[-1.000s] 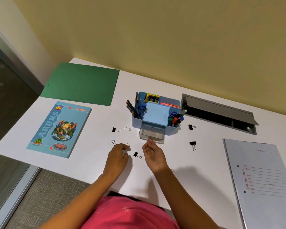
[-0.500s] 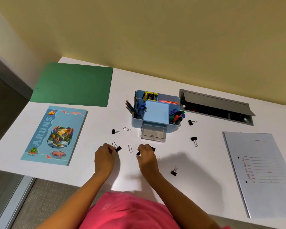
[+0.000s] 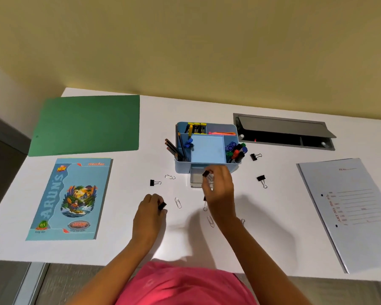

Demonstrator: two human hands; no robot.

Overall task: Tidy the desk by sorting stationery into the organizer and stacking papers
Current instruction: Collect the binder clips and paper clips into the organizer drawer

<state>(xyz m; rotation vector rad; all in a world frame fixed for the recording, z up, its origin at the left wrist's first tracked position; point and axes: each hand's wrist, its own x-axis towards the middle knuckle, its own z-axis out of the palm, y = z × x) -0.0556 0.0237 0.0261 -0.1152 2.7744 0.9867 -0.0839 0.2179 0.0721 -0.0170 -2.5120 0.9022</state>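
1. pinching a clip [image 3: 206,173] between curled fingers, right hand [image 3: 218,186] sits over the drawer [image 3: 195,180] of the organizer [image 3: 207,148].
2. left hand [image 3: 149,210] grips a 2nd clip [image 3: 162,205] over the desk [image 3: 273,238], left of the drawer.

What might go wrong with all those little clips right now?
The right hand pinches a black binder clip above the small clear drawer; dropped off-target, it may bounce onto the desk. The right forearm passes close to loose paper clips, so drawing back might sweep them around. The left hand grips a second binder clip, which might nip a finger.
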